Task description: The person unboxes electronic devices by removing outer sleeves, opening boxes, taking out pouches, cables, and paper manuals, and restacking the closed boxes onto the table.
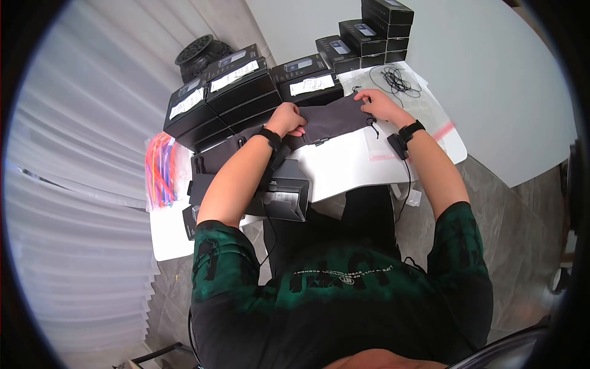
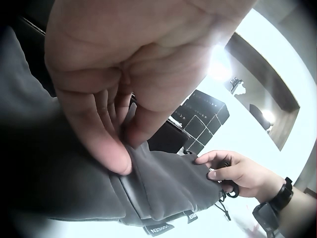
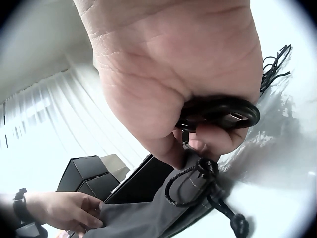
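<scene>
A dark grey cloth pouch lies stretched between the two hands over the white table. My left hand pinches its left part; in the left wrist view, thumb and fingertips meet on folds of grey cloth. At the drawstring end, my right hand grips the pouch's edge. The right wrist view shows a black coiled cable held in that same hand, with a knotted black cord hanging below. Small tags with lettering stick out along the lower seam. More grey cloth lies left of the left hand.
Stacked black boxes with white labels line the back of the table. An open black box sits near the front edge. Colourful strips in a plastic bag lie at left, and black cables at the back right.
</scene>
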`<move>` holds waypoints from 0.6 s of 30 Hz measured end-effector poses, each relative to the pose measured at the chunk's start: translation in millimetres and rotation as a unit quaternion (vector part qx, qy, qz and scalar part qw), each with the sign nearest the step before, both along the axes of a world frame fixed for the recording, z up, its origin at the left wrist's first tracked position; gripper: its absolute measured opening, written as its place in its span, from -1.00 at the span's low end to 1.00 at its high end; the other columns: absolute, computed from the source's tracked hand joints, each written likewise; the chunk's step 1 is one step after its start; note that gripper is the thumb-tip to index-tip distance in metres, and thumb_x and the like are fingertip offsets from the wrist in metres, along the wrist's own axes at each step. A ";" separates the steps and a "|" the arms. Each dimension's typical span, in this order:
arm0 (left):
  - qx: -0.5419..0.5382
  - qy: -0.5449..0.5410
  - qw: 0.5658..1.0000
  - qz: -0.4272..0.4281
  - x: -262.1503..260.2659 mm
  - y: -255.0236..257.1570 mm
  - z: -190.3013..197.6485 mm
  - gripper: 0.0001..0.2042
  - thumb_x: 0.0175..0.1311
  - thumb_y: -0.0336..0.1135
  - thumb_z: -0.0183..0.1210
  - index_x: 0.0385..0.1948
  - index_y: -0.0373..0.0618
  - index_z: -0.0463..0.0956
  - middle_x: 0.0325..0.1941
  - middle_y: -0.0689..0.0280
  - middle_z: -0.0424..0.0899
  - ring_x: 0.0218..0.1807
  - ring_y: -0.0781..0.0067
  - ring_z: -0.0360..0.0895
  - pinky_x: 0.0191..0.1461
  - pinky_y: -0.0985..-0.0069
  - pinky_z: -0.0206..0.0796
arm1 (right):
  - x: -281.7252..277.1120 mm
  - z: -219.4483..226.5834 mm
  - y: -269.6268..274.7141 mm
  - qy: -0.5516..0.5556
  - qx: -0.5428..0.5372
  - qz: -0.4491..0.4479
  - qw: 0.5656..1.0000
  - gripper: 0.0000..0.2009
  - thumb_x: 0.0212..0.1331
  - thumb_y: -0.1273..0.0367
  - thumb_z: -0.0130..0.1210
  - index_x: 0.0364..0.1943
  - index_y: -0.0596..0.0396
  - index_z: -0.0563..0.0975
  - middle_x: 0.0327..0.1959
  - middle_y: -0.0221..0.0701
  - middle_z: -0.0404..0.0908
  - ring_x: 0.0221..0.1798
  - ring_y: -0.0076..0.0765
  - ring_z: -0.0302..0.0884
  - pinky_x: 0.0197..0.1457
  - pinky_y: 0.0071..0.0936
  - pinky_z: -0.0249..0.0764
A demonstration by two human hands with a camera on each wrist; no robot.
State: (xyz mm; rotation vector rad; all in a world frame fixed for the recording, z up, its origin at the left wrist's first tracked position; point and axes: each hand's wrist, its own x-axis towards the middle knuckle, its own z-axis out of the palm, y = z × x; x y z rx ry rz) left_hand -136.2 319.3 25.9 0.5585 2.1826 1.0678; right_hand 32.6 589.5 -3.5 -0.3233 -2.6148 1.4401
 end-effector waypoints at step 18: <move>-0.107 0.385 0.842 -0.362 20.9 -20.7 7.4 -0.71 0.22 -0.22 0.25 -0.03 -0.02 0.68 -0.02 0.10 0.74 0.07 0.00 0.67 0.18 0.20 0.49 | 16.6 43.1 -22.5 -0.004 -0.228 -0.004 0.974 -0.46 0.22 0.59 0.08 0.34 0.08 0.44 -0.07 -0.40 0.46 0.00 -0.47 0.49 0.11 -0.53 0.45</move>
